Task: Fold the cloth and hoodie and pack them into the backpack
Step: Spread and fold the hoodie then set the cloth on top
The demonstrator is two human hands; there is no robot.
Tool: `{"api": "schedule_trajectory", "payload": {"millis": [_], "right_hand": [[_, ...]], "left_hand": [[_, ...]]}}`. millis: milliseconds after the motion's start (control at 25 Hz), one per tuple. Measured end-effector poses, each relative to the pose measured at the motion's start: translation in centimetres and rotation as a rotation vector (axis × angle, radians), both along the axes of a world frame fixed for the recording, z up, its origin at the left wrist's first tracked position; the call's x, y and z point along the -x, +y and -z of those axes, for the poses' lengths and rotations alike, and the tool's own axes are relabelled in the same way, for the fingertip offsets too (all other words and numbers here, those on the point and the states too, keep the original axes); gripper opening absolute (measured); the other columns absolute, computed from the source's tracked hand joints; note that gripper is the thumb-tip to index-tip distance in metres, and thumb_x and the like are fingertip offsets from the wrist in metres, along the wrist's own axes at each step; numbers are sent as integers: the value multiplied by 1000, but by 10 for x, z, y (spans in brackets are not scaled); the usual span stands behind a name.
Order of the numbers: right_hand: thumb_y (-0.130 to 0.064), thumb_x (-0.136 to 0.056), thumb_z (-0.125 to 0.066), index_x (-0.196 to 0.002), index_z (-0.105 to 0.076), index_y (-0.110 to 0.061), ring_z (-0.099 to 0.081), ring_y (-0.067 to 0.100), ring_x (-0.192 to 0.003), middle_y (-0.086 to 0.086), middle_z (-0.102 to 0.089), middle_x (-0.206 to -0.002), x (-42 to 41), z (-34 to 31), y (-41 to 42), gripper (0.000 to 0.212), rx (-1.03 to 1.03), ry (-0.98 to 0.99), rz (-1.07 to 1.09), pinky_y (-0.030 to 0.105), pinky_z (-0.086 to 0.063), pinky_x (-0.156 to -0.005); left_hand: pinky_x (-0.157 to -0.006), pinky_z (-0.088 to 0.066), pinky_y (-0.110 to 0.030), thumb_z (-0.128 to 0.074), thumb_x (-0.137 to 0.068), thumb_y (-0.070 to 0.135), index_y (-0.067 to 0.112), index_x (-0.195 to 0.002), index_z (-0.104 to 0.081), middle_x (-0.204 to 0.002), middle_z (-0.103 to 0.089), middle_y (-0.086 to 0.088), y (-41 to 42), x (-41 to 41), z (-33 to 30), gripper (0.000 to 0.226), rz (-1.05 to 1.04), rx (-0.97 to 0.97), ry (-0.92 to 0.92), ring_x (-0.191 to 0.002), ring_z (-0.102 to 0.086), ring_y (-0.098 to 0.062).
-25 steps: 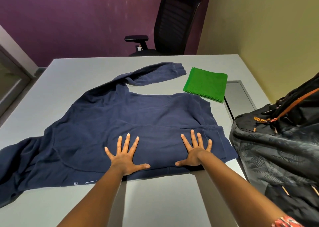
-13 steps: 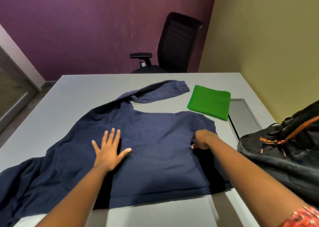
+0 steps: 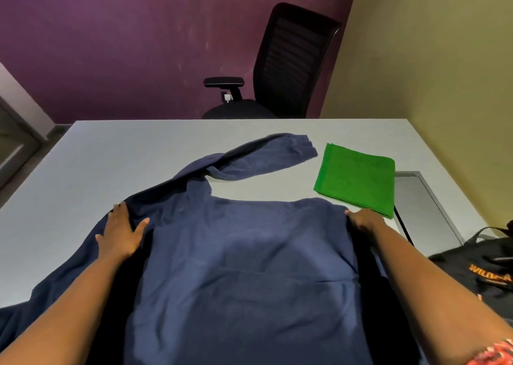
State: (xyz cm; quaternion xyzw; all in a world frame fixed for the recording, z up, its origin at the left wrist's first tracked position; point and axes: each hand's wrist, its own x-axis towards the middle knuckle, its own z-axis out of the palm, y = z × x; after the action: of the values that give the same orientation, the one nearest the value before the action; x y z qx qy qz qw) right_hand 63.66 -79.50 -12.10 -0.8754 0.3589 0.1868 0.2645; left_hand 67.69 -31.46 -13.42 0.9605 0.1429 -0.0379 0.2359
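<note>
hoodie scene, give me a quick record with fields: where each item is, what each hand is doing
hoodie: navy, spread on the table, one sleeve stretched toward the far side
cloth: green, folded, on the table beyond the right hand
backpack: dark, at right edge, partly out of view
left hand: fingers straight, resting flat on the hoodie
right hand: fingers curled on the hoodie's far right edge

Grey table — navy hoodie, folded green cloth, black backpack
</note>
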Motion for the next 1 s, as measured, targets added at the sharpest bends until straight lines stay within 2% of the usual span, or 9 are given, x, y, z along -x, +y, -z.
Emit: {"api": "schedule_trajectory", "payload": {"millis": [80,120,200,360,440,560,760,880,1000], "right_hand": [[-37,-90,-59,-100,-63,5,-61,32,-90,22,-64,-103,-2,-2,0,43,-183,-90,140,32,-47,-73],[-33,-87,-65,-81,-62,0,-56,26,-69,16,-62,-81,-1,-8,0,33,-291,-92,195,28,-41,-59],[-28,-85,-67,-68,-57,-4,-42,19,-57,6,-52,-67,-5,-17,-4,31,-367,-6,135,25,-31,-52],[-19,-84,-68,-63,-53,-7,-43,18,-63,8,-51,-70,-13,-16,-15,28,-263,-37,-111,26,-33,-55],[-15,-83,-68,-64,-54,-12,-47,19,-63,8,-53,-67,-12,-11,-24,24,-352,-253,-22,25,-35,-55],[-21,-81,-71,-71,-60,-6,-57,30,-80,17,-61,-78,-1,-6,-40,21,4,-445,140,29,-33,-60],[-16,-87,-64,-108,-65,0,-56,39,-107,26,-63,-113,-3,-2,-30,26,157,-452,60,36,-42,-85],[-24,-79,-73,-121,-53,3,-52,41,-113,28,-53,-124,-7,-6,-30,54,195,-400,140,40,-41,-93],[-39,-75,-75,-103,-59,1,-59,37,-102,25,-60,-113,-6,-6,-42,51,162,-122,112,38,-48,-82]], "left_hand": [[-106,-19,-67,-57,-90,34,7,-146,-22,-155,-21,-12,1,-10,5,71,-19,10,17,-141,-20,-34],[-107,-21,-64,-59,-89,33,6,-147,-19,-155,-20,-13,-1,-14,6,75,-43,21,14,-140,-22,-36],[-105,-27,-63,-62,-87,32,5,-147,-16,-154,-20,-16,-3,-21,7,80,-102,-27,-8,-136,-25,-43],[-96,-32,-60,-65,-85,35,7,-141,-29,-129,-47,-31,-9,-31,0,72,-142,-194,-17,-124,-34,-47],[-97,-31,-54,-59,-90,31,7,-133,-46,-122,-54,-29,-7,-37,-5,51,-147,-240,-39,-120,-37,-45],[-95,-33,-47,-47,-96,20,5,-113,-63,-115,-58,-30,6,-44,-9,27,-236,-231,-100,-115,-41,-45],[-98,-33,-49,-46,-96,18,1,-111,-61,-117,-55,-34,10,-43,-12,27,-307,-116,-81,-114,-45,-49],[-99,-33,-50,-46,-97,23,0,-107,-60,-115,-56,-34,7,-43,-14,29,-293,-75,-106,-112,-47,-50],[-101,-28,-51,-54,-90,46,6,-97,-63,-110,-59,-29,7,-42,-18,41,-302,-48,-65,-110,-49,-48]]}}
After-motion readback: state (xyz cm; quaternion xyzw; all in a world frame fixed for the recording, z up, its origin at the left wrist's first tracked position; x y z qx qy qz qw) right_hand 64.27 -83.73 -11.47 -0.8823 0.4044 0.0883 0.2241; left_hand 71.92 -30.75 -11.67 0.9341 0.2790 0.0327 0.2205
